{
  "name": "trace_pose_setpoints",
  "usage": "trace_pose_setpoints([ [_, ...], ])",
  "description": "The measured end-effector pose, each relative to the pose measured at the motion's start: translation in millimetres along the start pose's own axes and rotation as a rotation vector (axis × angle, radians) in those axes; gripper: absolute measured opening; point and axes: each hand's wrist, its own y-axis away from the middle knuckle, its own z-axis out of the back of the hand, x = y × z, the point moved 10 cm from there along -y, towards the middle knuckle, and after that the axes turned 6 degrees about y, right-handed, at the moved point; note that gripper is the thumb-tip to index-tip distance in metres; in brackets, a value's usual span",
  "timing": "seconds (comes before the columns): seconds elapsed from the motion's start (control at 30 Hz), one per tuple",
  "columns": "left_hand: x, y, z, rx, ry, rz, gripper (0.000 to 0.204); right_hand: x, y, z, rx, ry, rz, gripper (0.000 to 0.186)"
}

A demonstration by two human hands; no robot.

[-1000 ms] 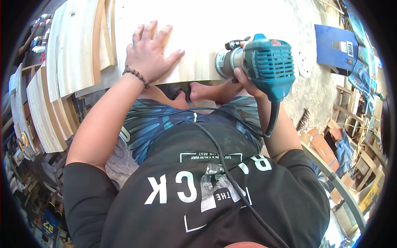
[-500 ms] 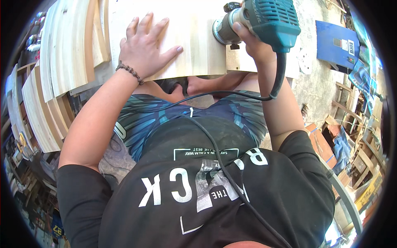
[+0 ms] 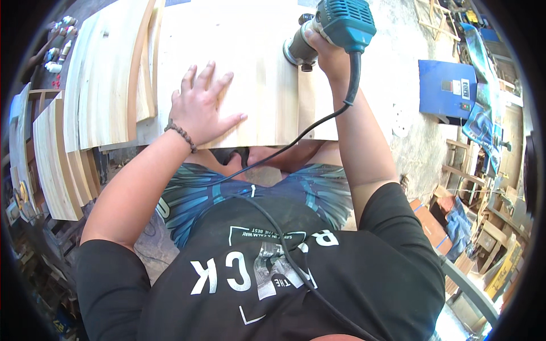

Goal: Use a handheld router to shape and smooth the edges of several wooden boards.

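Note:
A pale wooden panel (image 3: 267,96) lies flat in front of me, its near edge above my knees. My left hand (image 3: 202,105) rests on it, palm down with fingers spread, a beaded bracelet at the wrist. At the panel's right edge, my right hand (image 3: 329,54) is wrapped round the metal body of a teal trim router (image 3: 347,25). The router's round base sits at that edge; its bit is hidden. From its top a black cord (image 3: 318,120) runs back across my lap and over my shirt.
More pale boards (image 3: 111,79) are stacked to the left, with several small bottles (image 3: 54,67) beyond them. To the right stands a blue machine box (image 3: 446,88) on the concrete floor. Scrap wood (image 3: 489,238) and a blue cloth (image 3: 458,224) lie at the lower right.
The view has shifted, so the panel and my left hand sit lower in the picture. My right hand and the router are farther away along the panel's right edge.

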Motion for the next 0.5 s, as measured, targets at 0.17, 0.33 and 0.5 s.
trace_pose_setpoints([
  [0.17, 0.9, -0.8, -2.5, 0.024, 0.025, 0.015, 0.088, -0.3, -38.0, 1.9, -0.094, 0.130, 0.056, 0.026],
  [0.33, 2.6, 0.4, -3.1, 0.027, 0.040, 0.031, 0.090, -2.8, -67.9, -0.1, -0.177, 0.274, 0.023, 0.036],
  [0.5, 0.6, -1.1, -5.7, 0.059, 0.067, 0.030, 0.090, -28.7, -96.8, -11.2, -0.223, -0.179, -0.103, 0.024],
])
